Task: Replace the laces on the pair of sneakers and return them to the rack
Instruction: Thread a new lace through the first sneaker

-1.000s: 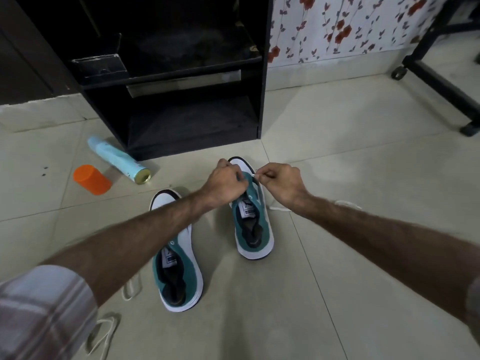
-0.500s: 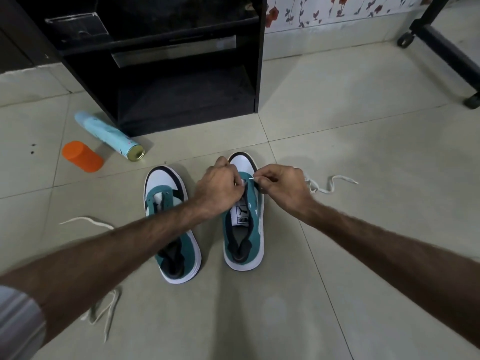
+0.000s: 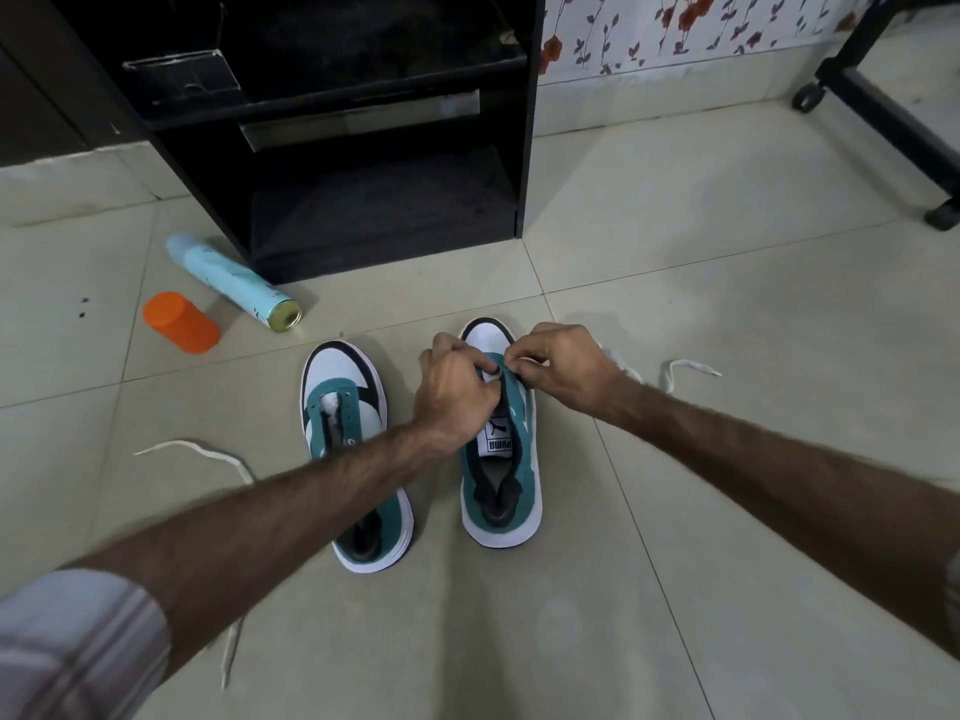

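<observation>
Two teal, white and black sneakers stand side by side on the tiled floor, toes pointing away. The left sneaker [image 3: 343, 407] has no lace and my left forearm crosses over it. Over the toe end of the right sneaker [image 3: 501, 475], my left hand [image 3: 457, 387] grips the teal eyelet flap. My right hand [image 3: 561, 371] pinches a white lace [image 3: 685, 368] at the front eyelets; its free end trails on the floor to the right. A second white lace [image 3: 208, 454] lies loose on the floor at the left. The black rack [image 3: 374, 163] stands ahead.
A light-blue spray can [image 3: 234, 283] lies on its side left of the rack, with an orange cap [image 3: 179, 322] beside it. A black wheeled frame [image 3: 893, 111] stands at the far right. Floral wallpaper runs along the back wall.
The view has tilted down and drawn nearer. Both hands stay at the right sneaker's front eyelets, and my fingers have closed in tighter on the lace there.
</observation>
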